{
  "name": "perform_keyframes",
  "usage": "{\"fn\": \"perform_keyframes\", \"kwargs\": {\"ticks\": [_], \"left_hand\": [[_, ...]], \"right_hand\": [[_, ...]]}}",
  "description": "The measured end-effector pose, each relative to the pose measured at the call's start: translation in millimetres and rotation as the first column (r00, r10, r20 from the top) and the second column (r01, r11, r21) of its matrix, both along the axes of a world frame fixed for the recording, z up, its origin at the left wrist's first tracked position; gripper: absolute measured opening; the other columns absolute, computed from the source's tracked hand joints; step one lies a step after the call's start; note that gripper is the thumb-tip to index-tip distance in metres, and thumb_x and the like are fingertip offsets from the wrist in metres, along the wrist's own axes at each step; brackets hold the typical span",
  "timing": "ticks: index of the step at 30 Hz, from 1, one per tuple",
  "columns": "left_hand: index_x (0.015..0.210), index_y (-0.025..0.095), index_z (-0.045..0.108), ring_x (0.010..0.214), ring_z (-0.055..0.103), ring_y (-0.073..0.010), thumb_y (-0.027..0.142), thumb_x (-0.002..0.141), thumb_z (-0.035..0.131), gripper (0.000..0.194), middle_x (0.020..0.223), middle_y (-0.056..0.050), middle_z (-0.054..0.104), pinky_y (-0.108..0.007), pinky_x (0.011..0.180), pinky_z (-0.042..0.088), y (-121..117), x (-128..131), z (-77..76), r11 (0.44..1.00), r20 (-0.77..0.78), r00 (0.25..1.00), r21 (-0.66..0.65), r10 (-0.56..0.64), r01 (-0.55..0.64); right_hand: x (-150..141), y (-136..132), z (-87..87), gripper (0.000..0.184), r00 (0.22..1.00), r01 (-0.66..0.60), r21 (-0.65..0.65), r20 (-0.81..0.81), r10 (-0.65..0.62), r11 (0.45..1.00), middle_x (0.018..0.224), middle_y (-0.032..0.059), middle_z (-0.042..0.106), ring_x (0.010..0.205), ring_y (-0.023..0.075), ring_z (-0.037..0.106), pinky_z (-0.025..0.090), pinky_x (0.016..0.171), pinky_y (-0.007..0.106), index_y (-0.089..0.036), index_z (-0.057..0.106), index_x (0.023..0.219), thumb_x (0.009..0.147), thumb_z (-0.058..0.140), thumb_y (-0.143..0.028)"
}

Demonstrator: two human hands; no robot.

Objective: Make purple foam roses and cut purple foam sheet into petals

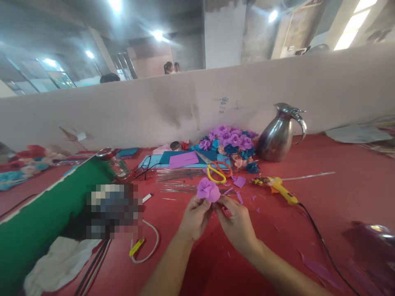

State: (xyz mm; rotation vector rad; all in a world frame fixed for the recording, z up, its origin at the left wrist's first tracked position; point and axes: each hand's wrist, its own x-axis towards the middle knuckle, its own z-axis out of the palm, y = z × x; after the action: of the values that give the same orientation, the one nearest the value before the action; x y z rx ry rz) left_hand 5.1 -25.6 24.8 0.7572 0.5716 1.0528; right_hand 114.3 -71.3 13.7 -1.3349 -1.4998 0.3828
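Between my two hands, above the red tabletop, is a purple paper flower [208,190] with layered petals. My left hand [195,218] pinches its underside from the left. On the right, the fingers of my right hand [236,222] close at the flower's base; the exact grip there is hidden. Scissors [217,172] with yellow and orange handles lie just beyond the flower, beside thin metal wires [179,187] and a purple paper petal [239,181]. Past them, purple paper sheets [184,160] rest on teal and blue ones.
A yellow hot glue gun [282,191] with a black cord lies right. Behind stand a metal jug [277,133] and a pile of finished flowers [231,139]. Glasses [147,167], a glass jar [113,163], a green divider [61,205] and white cloth [61,263] are left.
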Motion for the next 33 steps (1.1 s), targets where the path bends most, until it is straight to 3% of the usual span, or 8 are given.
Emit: {"fn": "perform_keyframes", "kwargs": {"ticks": [5,10,16,23,26,29,31,33], "left_hand": [[0.070,0.017,0.070,0.078,0.061,-0.0184,0.031,0.065,0.076,0.016,0.074,-0.004,0.068,-0.033,0.080,0.047,-2.0,-0.8,-0.4,0.981,-0.140,0.989,0.192,0.053,-0.026],[0.077,0.018,0.072,0.083,0.060,-0.0200,0.025,0.070,0.071,0.010,0.078,-0.004,0.069,-0.031,0.079,0.046,2.5,-7.5,-8.9,0.911,-0.268,0.956,0.413,0.121,0.000],[0.080,0.020,0.074,0.085,0.061,-0.0220,0.024,0.071,0.069,0.011,0.084,-0.004,0.071,-0.032,0.078,0.046,1.9,-4.4,-11.5,0.886,-0.298,0.917,0.450,0.264,-0.109],[0.074,0.021,0.075,0.082,0.062,-0.0213,0.021,0.066,0.071,0.008,0.085,-0.004,0.072,-0.031,0.075,0.048,0.9,-6.9,-11.0,0.862,-0.268,0.914,0.486,0.305,-0.145],[0.065,0.019,0.072,0.071,0.061,-0.0178,0.022,0.068,0.071,0.004,0.068,-0.001,0.069,-0.030,0.072,0.047,10.6,-9.3,-15.5,0.862,-0.219,0.880,0.399,0.421,-0.313],[0.065,0.016,0.070,0.066,0.061,-0.0151,0.020,0.062,0.076,0.007,0.065,0.000,0.068,-0.030,0.074,0.048,23.3,-12.4,-17.2,0.891,-0.100,0.888,0.130,0.449,-0.436],[0.064,0.014,0.068,0.063,0.063,-0.0137,0.016,0.057,0.079,0.013,0.066,-0.002,0.069,-0.031,0.074,0.049,29.9,-15.4,-16.0,0.917,-0.006,0.921,-0.093,0.389,-0.387],[0.063,0.013,0.067,0.062,0.063,-0.0123,0.012,0.056,0.079,0.014,0.065,-0.003,0.069,-0.029,0.074,0.049,33.7,-18.5,-14.4,0.921,0.065,0.940,-0.234,0.335,-0.312]], "right_hand": [[-1.2,-0.1,-2.7,0.017,0.996,0.058,0.054,0.070,-0.062,0.997,0.079,0.0054,0.070,0.073,0.0215,0.065,0.048,0.065,0.030,-0.023,0.065,0.083,0.082,0.049,-0.017],[3.4,0.9,0.2,0.017,0.997,0.029,0.172,0.072,-0.042,0.985,0.073,0.0053,0.067,0.069,0.0202,0.062,0.048,0.061,0.029,-0.022,0.062,0.078,0.083,0.048,-0.016],[6.3,3.3,-6.1,0.019,0.996,0.019,0.214,0.082,-0.037,0.977,0.080,0.0061,0.069,0.074,0.0196,0.063,0.049,0.066,0.030,-0.022,0.062,0.080,0.084,0.047,-0.012],[8.4,4.2,-5.3,0.020,1.000,-0.002,0.149,0.030,-0.002,0.989,0.089,0.0071,0.070,0.084,0.0204,0.064,0.048,0.074,0.031,-0.022,0.064,0.091,0.084,0.047,-0.013],[9.3,2.3,-2.9,0.020,0.997,0.072,0.077,0.008,-0.072,0.994,0.069,0.0041,0.064,0.067,0.0180,0.060,0.045,0.063,0.028,-0.020,0.062,0.073,0.087,0.049,-0.026],[7.2,-2.9,-2.5,0.041,0.993,0.048,-0.023,-0.106,-0.050,0.999,0.048,-0.0030,0.043,0.045,0.0111,0.041,0.032,0.046,0.023,-0.020,0.048,0.054,0.090,0.044,-0.037],[5.7,-6.2,-1.8,0.040,0.978,-0.043,-0.074,-0.205,0.027,0.996,0.045,-0.0059,0.036,0.041,0.0094,0.034,0.027,0.043,0.022,-0.019,0.051,0.061,0.092,0.038,-0.039],[6.3,-7.6,0.9,0.030,0.969,-0.070,-0.066,-0.242,0.052,0.995,0.049,-0.0063,0.040,0.043,0.0100,0.037,0.031,0.044,0.021,-0.019,0.057,0.081,0.093,0.036,-0.038]]}}
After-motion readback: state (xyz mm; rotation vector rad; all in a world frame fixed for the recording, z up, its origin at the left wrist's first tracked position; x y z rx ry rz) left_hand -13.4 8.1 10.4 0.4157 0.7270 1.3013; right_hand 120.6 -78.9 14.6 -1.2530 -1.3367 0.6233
